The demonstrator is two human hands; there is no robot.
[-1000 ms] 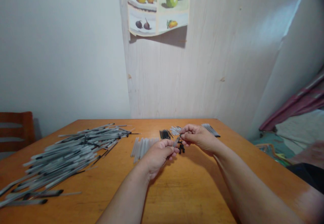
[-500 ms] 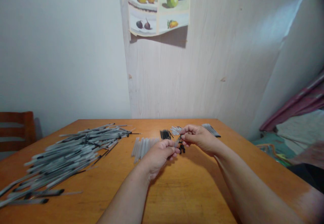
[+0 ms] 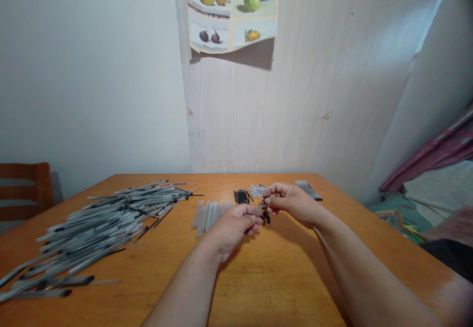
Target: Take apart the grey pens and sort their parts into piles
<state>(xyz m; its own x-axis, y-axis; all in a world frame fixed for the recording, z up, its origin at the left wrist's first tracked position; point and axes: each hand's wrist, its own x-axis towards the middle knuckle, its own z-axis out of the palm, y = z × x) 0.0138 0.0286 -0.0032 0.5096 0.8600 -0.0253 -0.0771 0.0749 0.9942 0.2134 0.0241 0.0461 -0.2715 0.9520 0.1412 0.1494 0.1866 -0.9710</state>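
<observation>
My left hand is closed, pinching the near end of a short, see-through tube above the table. At its far end, which looks dark, the fingers of my right hand are pinched shut. Exactly how the dark end joins the tube is too small to tell. Small black caps lie just below the right fingers. Beside my left hand is a row of clear tubes, partly hidden by it. Thin black rods and small clear pieces lie behind the hands.
A large loose pile of grey-white tubes with black ends covers the table's left side. Several similar tubes lie in a neat row at the back right. The wooden table meets a wall. A chair stands at left.
</observation>
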